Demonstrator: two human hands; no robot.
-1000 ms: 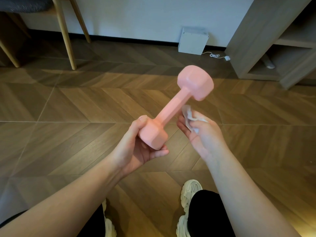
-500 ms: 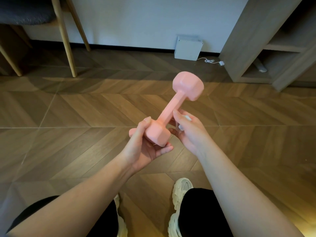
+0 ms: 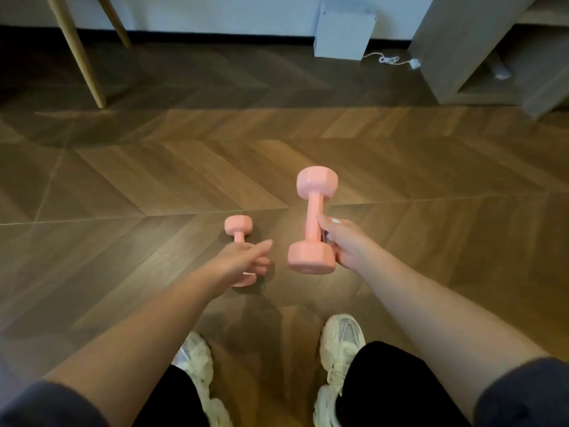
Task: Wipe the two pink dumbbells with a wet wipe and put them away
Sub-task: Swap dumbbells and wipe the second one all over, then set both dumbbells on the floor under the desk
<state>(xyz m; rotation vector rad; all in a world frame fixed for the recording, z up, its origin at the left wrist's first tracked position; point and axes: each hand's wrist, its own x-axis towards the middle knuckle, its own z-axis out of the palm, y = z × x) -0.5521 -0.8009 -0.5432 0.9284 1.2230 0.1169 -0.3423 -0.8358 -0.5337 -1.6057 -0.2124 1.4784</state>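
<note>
Head view. Noted right hand (image 3: 345, 245) clenched round handle of one pink dumbbell (image 3: 314, 217), held clear of floor (image 3: 123, 180). Noted left hand (image 3: 243, 257) relaxed, grasping nothing, over second pink dumbbell (image 3: 238, 224) lying on floor, near end hidden.

Wood chevron floor (image 3: 154, 180). One pink dumbbell (image 3: 238, 226) lies mid-floor, its near end partly hidden. At the far edge by the wall a white box (image 3: 343, 35) stands, a white cable (image 3: 389, 60) coiled just right of it. Chair legs (image 3: 83, 63) far left, shelf unit (image 3: 455, 57) far right corner. White shoes (image 3: 341, 343) at near edge.
</note>
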